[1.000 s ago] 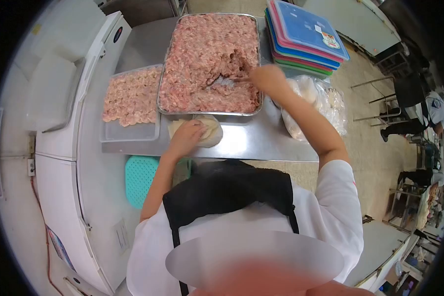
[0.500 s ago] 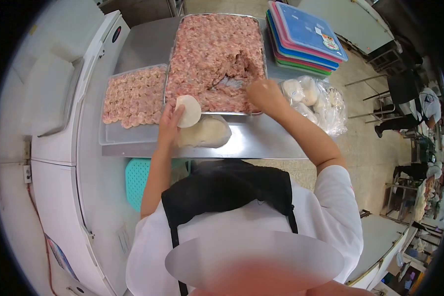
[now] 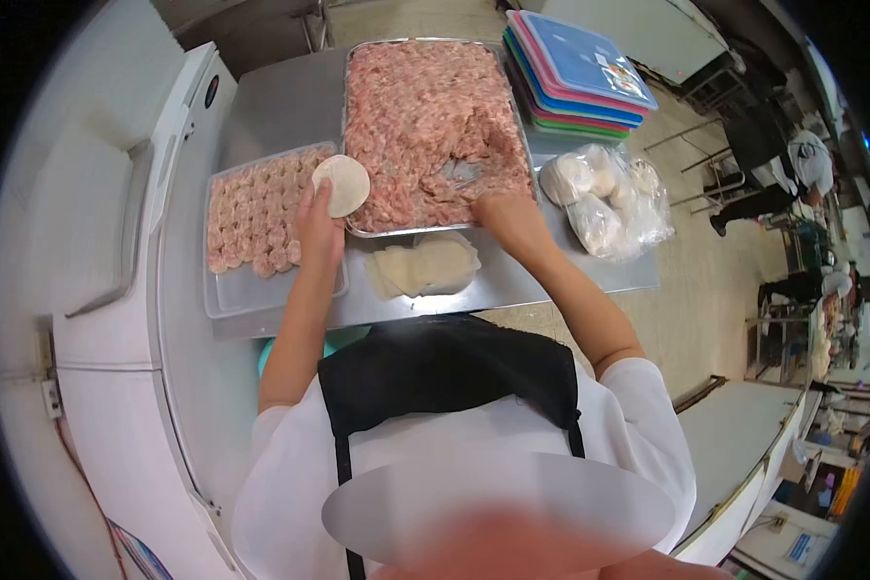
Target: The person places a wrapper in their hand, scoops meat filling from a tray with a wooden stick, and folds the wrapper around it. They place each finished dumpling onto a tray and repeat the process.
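A pale round dumpling wrapper (image 3: 346, 188) is pinched in my left hand (image 3: 317, 227), above the gap between the meat tray and the box of dumplings. The large metal tray (image 3: 396, 231) is filled with pink minced meat (image 3: 420, 106), hollowed out near its right front, where bare metal shows. At that hollow's near side, my right hand (image 3: 512, 220) is closed over the tray's front edge; whatever it grips is hidden under the fingers. A spread stack of wrappers (image 3: 425, 266) lies on the table in front of the tray.
On the left, a clear plastic box (image 3: 224, 300) holds rows of filled dumplings (image 3: 261, 208). Bagged wrappers (image 3: 604, 198) sit right of the tray, with stacked coloured lids (image 3: 585, 63) behind them. A white fridge (image 3: 179, 290) borders the steel table (image 3: 271, 101). Other people work far right.
My left hand has carried the wrapper leftward and away from me, towards the dumpling box. My right hand has come down to the tray's front edge. The whole view has shifted slightly.
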### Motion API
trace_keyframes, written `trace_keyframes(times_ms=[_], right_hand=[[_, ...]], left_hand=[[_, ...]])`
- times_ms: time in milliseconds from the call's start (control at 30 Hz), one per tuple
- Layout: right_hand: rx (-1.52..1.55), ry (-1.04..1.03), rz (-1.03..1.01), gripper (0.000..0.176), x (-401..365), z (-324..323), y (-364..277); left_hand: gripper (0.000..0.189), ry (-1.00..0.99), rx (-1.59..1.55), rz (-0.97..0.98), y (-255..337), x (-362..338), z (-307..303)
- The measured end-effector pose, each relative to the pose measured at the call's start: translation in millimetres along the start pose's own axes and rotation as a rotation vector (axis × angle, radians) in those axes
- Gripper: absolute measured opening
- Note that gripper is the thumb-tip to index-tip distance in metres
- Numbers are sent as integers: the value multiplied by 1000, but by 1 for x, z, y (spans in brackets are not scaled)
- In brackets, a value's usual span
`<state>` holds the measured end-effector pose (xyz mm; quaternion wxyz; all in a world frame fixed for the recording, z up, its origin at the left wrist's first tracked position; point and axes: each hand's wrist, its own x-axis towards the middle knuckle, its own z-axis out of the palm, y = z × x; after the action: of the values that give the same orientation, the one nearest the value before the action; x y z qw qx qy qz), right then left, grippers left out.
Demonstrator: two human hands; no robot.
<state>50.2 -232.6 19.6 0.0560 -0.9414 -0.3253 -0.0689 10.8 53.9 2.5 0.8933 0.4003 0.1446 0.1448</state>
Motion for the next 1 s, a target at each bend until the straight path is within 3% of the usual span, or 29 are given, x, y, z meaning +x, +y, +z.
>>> trace_keyframes(times_ms=[167,233,267,367,467,567,600,633,700,733,800,933,1000], right_hand=[[181,53,236,29,-11,9,-6],[542,-28,348,35,-17,-5,-4],[725,-69,395,37,-17,-12,-4],[811,-26,558,33,-12,-31,-11],[1090,168,524,31,-1,-34,-23],[917,242,334,31,-5,3,-21],[891,100,493,29,-12,-6,-19],[750,84,385,28,-17,-17,-12],[473,60,177,27,-28,-40,0],[441,69,208,26,-29,-54,-4],[372,89,273,25,-28,-78,-11],[409,63,71,21,-17,-61,9],[140,-30,103,20,-16,-102,10]], left_hand=[[36,-25,-104,-38,-21,23,12],[36,-46,-156,-70,-27,28,22],[36,-93,-172,-142,-32,31,27],[38,-188,-230,-342,-50,26,49],[45,-222,-354,-457,-37,9,99],[62,-215,-485,-499,-28,10,118],[68,-174,-480,-529,-24,12,116],[74,-135,-478,-552,-21,17,113],[82,-44,-467,-442,-43,36,90],[86,1,-458,-391,-48,36,87],[82,-34,-514,-434,-50,30,86],[83,-55,-386,-413,-28,-4,118],[81,-20,-386,-369,-30,-4,115]])
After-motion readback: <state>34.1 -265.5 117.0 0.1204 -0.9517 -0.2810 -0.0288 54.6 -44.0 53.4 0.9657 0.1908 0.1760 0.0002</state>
